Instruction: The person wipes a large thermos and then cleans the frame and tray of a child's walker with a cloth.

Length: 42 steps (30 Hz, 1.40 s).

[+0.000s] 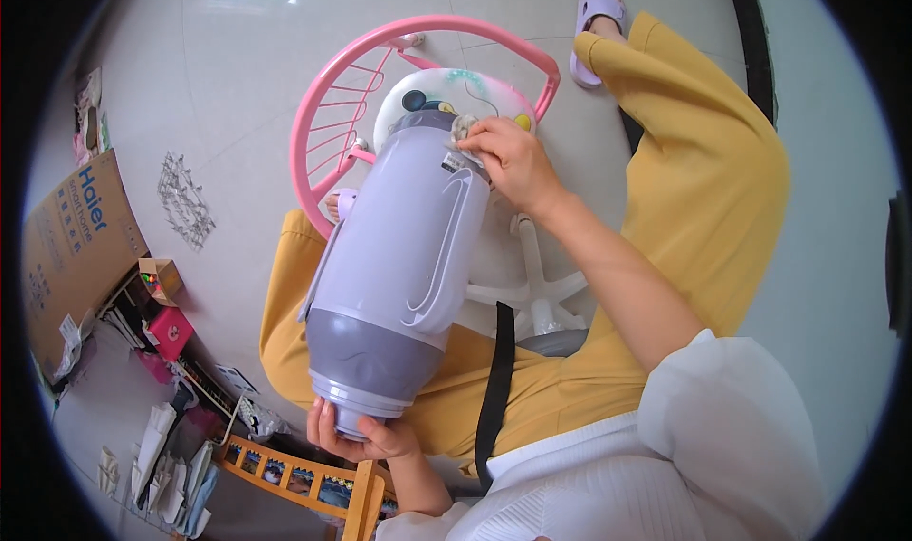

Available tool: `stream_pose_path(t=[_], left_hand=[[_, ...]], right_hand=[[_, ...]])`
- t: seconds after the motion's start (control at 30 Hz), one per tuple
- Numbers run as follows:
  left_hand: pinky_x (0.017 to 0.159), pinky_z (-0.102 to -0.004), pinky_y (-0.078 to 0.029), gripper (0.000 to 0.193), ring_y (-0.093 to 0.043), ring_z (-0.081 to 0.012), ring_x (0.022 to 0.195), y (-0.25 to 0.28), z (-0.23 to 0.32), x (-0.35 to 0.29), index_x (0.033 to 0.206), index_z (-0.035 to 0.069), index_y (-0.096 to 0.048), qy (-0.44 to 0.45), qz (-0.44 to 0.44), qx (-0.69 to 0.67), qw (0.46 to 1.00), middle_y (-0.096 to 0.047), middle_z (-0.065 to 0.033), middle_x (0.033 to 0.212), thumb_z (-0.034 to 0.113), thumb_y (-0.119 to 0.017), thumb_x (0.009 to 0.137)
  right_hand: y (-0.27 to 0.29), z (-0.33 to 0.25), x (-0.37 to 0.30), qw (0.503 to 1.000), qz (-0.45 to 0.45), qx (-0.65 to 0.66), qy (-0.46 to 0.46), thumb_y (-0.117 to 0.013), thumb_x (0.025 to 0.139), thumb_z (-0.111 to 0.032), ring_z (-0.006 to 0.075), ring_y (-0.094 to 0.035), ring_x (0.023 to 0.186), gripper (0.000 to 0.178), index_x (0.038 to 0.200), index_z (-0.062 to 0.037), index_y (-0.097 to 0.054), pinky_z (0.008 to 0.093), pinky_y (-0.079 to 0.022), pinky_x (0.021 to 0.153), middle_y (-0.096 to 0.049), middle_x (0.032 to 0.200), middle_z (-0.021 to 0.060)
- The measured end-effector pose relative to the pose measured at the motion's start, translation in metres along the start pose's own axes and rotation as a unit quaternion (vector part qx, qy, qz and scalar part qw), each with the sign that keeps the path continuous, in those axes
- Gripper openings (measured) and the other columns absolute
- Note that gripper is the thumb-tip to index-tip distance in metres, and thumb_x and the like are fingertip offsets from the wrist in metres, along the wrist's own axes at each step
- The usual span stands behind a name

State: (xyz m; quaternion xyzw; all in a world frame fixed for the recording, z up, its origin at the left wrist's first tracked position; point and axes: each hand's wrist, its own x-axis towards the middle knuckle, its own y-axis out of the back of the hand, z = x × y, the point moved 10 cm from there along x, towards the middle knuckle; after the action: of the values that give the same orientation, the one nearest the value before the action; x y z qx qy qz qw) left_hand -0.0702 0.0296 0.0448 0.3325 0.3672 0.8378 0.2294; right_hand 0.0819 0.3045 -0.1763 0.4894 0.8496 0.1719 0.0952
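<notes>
A large lavender-grey thermos flask (385, 227) lies tilted across my lap, its far end against the white padded seat of a pink child's chair (306, 142). A curved handle (445, 246) runs along its right side. My left hand (366, 436) grips the narrow, capped near end, fingers and thumb around it. At the far end, my right hand (518, 166) pinches a crumpled pale cloth (464, 128) against the flask's right edge. The flask's underside is hidden.
A cardboard box (81, 242), a small open box (160, 280) and a pink box (171, 332) stand at the left. A grey metal rack-like item (183, 201) lies on the floor. A wooden rail (294, 474) is near my left forearm. A white wheeled base (540, 299) shows between my legs.
</notes>
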Motion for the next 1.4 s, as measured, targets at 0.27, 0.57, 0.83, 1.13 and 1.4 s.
stream_pose_path(t=[0.27, 0.57, 0.83, 1.13, 1.4], left_hand=[[0.097, -0.0461, -0.039, 0.041, -0.050, -0.0305, 0.110, 0.003, -0.003, -0.004, 0.113, -0.001, -0.053, -0.002, 0.000, -0.002, 1.000, -0.050, -0.0162, 0.115, 0.029, -0.051, 0.085], [0.097, -0.0454, -0.038, 0.042, -0.050, -0.0297, 0.109, 0.001, 0.000, -0.004, 0.112, -0.003, -0.054, -0.012, 0.012, 0.000, 1.000, -0.054, -0.0165, 0.113, 0.030, -0.049, 0.085], [0.098, -0.0457, -0.037, 0.043, -0.050, -0.0291, 0.108, -0.003, 0.003, -0.004, 0.111, -0.002, -0.055, -0.006, 0.015, -0.010, 1.000, -0.053, -0.0157, 0.113, 0.031, -0.049, 0.084], [0.099, -0.0457, -0.037, 0.044, -0.050, -0.0288, 0.109, 0.000, 0.000, -0.006, 0.111, -0.002, -0.055, -0.001, 0.014, 0.001, 1.000, -0.053, -0.0152, 0.112, 0.031, -0.050, 0.084], [0.098, -0.0442, -0.038, 0.043, -0.051, -0.0283, 0.109, 0.001, -0.003, -0.008, 0.112, -0.002, -0.055, 0.005, 0.018, -0.013, 1.000, -0.053, -0.0155, 0.112, 0.030, -0.051, 0.083]], right_hand=[[-0.024, -0.003, 0.020, 0.977, -0.099, 0.187, -0.031, -0.061, 0.073, 0.005, 0.0217, -0.063, 0.087, 0.017, 0.085, -0.0039, -0.071, 0.0310, -0.050, 0.079, -0.065, 0.090, 0.0068], [-0.040, -0.019, 0.031, 0.956, -0.242, 0.163, -0.036, -0.066, 0.069, 0.001, 0.0196, -0.064, 0.083, 0.013, 0.080, -0.0049, -0.071, 0.0298, -0.049, 0.075, -0.066, 0.083, 0.0072], [-0.044, 0.028, 0.050, 0.951, -0.206, 0.161, -0.164, -0.067, 0.069, 0.002, 0.0175, -0.065, 0.081, 0.015, 0.081, -0.0056, -0.072, 0.0289, -0.051, 0.077, -0.069, 0.086, 0.0060], [-0.056, -0.028, 0.036, 0.923, -0.317, 0.214, -0.052, -0.066, 0.071, 0.001, 0.0158, -0.061, 0.084, 0.010, 0.080, -0.0035, -0.069, 0.0284, -0.048, 0.079, -0.063, 0.088, 0.0048], [-0.038, -0.042, 0.036, 0.932, -0.336, -0.046, -0.126, -0.068, 0.071, -0.002, 0.0247, -0.064, 0.084, 0.016, 0.087, -0.0024, -0.067, 0.0349, -0.051, 0.075, -0.066, 0.089, 0.0119]])
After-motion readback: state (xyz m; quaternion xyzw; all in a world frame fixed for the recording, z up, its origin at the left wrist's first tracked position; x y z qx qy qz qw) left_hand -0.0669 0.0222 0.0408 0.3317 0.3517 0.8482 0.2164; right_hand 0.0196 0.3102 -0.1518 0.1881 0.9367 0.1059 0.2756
